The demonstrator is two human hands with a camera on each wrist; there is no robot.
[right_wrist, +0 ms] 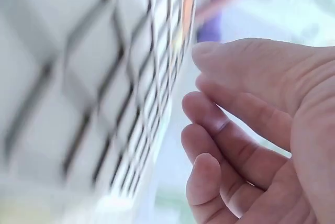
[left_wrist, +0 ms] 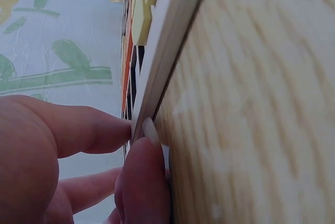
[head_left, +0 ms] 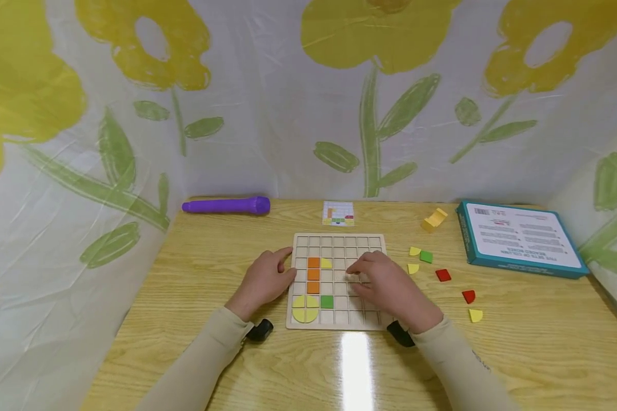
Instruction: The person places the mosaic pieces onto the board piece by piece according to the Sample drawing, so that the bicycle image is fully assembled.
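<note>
The grid board [head_left: 339,251] lies mid-frame, its left rim pinched by the left hand [head_left: 264,279] — probably to steady it. The right hand [head_left: 388,286], fingers loosely bent and empty, hovers over its right side. Loose tiles [head_left: 443,275] lie right of centre, presumably for reach; the pattern card [head_left: 338,213] lies above — seemingly for viewing.

The bench [head_left: 211,274] fills much of the frame's lower half, with a cloth [head_left: 267,103] behind. Just below centre lies the board [head_left: 341,317], pieces [head_left: 313,275] in its left half, the left hand [head_left: 264,281] at its left edge and the right hand [head_left: 388,285] over its right. Behind the board is a card [head_left: 338,213]; far left of that, a tube [head_left: 226,205]; right, a block [head_left: 434,220], then a box [head_left: 524,237]. Loose pieces [head_left: 443,275] lie right of the board, running toward the lower right
</note>
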